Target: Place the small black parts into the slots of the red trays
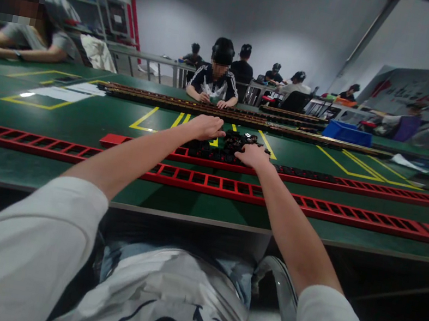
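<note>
I do best working the black parts (236, 141) loose with light fingertips, easing one free from the others rather than tugging at the heap, and keeping my wrists above the far red rack (378, 195) so that I don't knock the pieces in its slots. My left hand (206, 127) is half curled at the heap's left side; my right hand (254, 155) is partly open, its fingers bent down at the right. I cannot tell whether either grips a piece. The parts look small, dark and jumbled, with a few bright glints. They lie around the middle of the counter (206, 206), farther from its front edge than the near red rack (426, 231).
</note>
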A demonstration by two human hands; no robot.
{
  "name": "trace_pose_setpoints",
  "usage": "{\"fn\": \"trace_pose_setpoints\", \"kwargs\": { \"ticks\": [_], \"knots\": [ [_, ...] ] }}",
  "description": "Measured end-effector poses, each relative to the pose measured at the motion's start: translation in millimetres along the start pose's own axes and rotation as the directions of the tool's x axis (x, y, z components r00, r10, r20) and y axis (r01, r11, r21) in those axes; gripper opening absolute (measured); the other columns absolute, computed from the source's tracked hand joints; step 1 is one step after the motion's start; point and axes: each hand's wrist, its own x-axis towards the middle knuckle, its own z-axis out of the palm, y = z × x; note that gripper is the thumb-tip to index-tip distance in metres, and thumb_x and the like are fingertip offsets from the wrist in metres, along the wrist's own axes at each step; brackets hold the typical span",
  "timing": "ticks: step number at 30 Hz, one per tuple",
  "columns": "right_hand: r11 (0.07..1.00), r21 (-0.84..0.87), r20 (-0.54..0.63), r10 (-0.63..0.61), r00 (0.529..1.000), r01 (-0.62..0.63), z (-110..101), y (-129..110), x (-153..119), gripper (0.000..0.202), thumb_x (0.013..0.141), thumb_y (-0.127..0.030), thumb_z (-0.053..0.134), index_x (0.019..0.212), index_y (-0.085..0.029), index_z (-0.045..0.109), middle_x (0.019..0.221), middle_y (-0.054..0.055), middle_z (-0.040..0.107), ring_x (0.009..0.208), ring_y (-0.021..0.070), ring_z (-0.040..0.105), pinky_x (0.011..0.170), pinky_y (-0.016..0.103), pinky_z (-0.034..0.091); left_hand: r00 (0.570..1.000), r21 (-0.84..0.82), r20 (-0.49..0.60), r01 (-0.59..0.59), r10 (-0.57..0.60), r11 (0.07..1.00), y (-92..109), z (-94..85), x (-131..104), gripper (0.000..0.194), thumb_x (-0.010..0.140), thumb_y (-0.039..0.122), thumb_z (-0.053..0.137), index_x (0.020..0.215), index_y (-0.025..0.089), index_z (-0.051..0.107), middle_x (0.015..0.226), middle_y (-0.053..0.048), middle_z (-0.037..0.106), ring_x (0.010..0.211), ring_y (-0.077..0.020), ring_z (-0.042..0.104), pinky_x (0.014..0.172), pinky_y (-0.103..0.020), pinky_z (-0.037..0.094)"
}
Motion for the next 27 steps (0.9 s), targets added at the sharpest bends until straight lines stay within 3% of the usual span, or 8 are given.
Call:
{"fn": "trace_pose_setpoints", "kwargs": {
  "ticks": [4,7,12,15,18,23,27],
  "knots": [
    [1.000,-0.007,-0.008,-0.007,1.000,0.007,-0.3,-0.7,-3.8,0.054,0.089,-0.054,0.050,0.129,-0.021,0.065,0.142,0.018,0.055,0.130,0.0423,0.047,0.101,0.059,0.043,1.000,-0.051,0.028,0.013,-0.011,0.999,30.8,31.9,45.9,0.055,0.103,0.053,0.036,0.124,0.007,0.058,0.123,-0.021,0.065,0.113,-0.0299,0.062,0.088,-0.034,0.043],
    [1.000,-0.017,-0.001,-0.011,1.000,0.011,0.3,-1.3,-5.0,0.054,0.089,-0.055,0.050,0.128,-0.021,0.065,0.142,0.018,0.054,0.130,0.0420,0.047,0.102,0.059,0.042,1.000,-0.075,0.007,-0.005,0.005,0.997,40.4,41.0,54.2,0.053,0.103,0.051,0.035,0.125,0.008,0.057,0.128,-0.020,0.062,0.115,-0.0298,0.060,0.090,-0.036,0.043],
    [1.000,-0.016,-0.006,-0.008,1.000,0.008,-0.7,-4.4,-7.5,0.051,0.092,-0.048,0.048,0.130,-0.018,0.064,0.143,0.020,0.053,0.131,0.0439,0.046,0.103,0.061,0.041,0.991,-0.065,-0.089,-0.107,0.101,0.992,56.7,27.3,26.1,0.045,0.102,0.047,0.039,0.120,0.011,0.060,0.125,-0.019,0.062,0.116,-0.0290,0.058,0.091,-0.037,0.043],
    [1.000,0.000,-0.002,-0.008,1.000,0.008,-1.2,-5.8,-8.6,0.046,0.093,-0.038,0.048,0.130,-0.016,0.064,0.144,0.020,0.053,0.133,0.0431,0.045,0.105,0.061,0.039,0.987,-0.095,-0.001,-0.157,0.158,0.983,73.4,18.8,0.2,0.044,0.103,0.044,0.035,0.118,0.014,0.061,0.115,-0.016,0.067,0.105,-0.0277,0.064,0.085,-0.037,0.046],
    [1.000,0.007,-0.019,0.003,1.000,-0.003,0.5,-5.9,-6.9,0.046,0.094,-0.039,0.048,0.129,-0.016,0.064,0.144,0.021,0.053,0.132,0.0419,0.046,0.105,0.061,0.039,0.986,-0.051,0.036,-0.158,0.160,0.986,85.2,18.6,-18.4,0.051,0.099,0.055,0.042,0.120,0.012,0.062,0.118,-0.019,0.066,0.103,-0.0306,0.066,0.080,-0.038,0.047],
    [1.000,-0.023,-0.055,0.008,0.998,-0.009,3.1,-5.9,-3.2,0.044,0.093,-0.043,0.049,0.126,-0.018,0.065,0.142,0.018,0.054,0.130,0.0400,0.047,0.105,0.061,0.039,0.989,-0.010,0.053,-0.136,0.137,0.991,87.4,27.9,-23.2,0.059,0.094,0.061,0.050,0.118,0.010,0.064,0.113,-0.023,0.069,0.102,-0.0326,0.067,0.078,-0.039,0.045],
    [0.999,-0.036,-0.116,-0.019,0.993,0.015,-0.6,-6.5,-5.5,0.042,0.093,-0.044,0.049,0.123,-0.020,0.066,0.139,0.017,0.056,0.127,0.0373,0.050,0.103,0.056,0.042,0.974,0.056,-0.010,-0.225,0.225,0.973,80.5,32.1,-23.8,0.055,0.092,0.062,0.053,0.106,0.011,0.069,0.101,-0.021,0.072,0.103,-0.0319,0.064,0.086,-0.042,0.040]
  ]
}}
